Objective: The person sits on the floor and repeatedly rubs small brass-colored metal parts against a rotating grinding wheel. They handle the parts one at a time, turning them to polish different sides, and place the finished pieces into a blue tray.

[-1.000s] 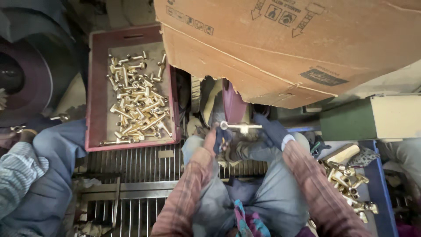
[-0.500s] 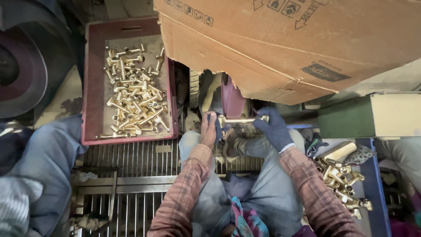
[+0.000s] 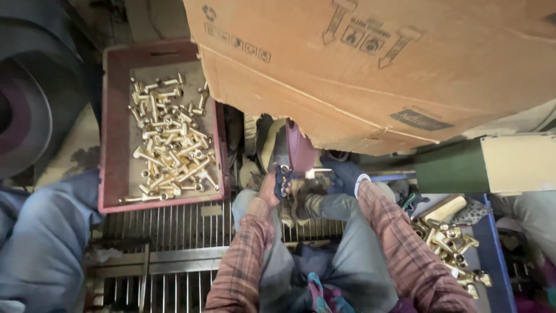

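Observation:
My left hand (image 3: 272, 186) and my right hand (image 3: 343, 175), which wears a dark blue glove, both grip one brass fitting (image 3: 301, 172) and hold it up against a maroon polishing wheel (image 3: 299, 152). A large cardboard sheet (image 3: 370, 64) hangs over the wheel and hides its upper part. My plaid sleeves reach forward over my grey trousers. To the left stands a red crate (image 3: 110, 162) with several polished brass fittings (image 3: 171, 145) inside. A blue tray (image 3: 483, 243) with more brass fittings (image 3: 449, 240) lies at my right.
A metal grate (image 3: 174, 220) lies under the crate and my knees. Another person's leg in blue jeans (image 3: 40, 243) is at the lower left. A big dark wheel (image 3: 29, 110) fills the far left. A green and cream box (image 3: 486, 162) stands at right.
The brass fitting and both hands have moved forward and up to the wheel. The view has shifted so that the crate sits lower, and the other person's sleeve has left the frame.

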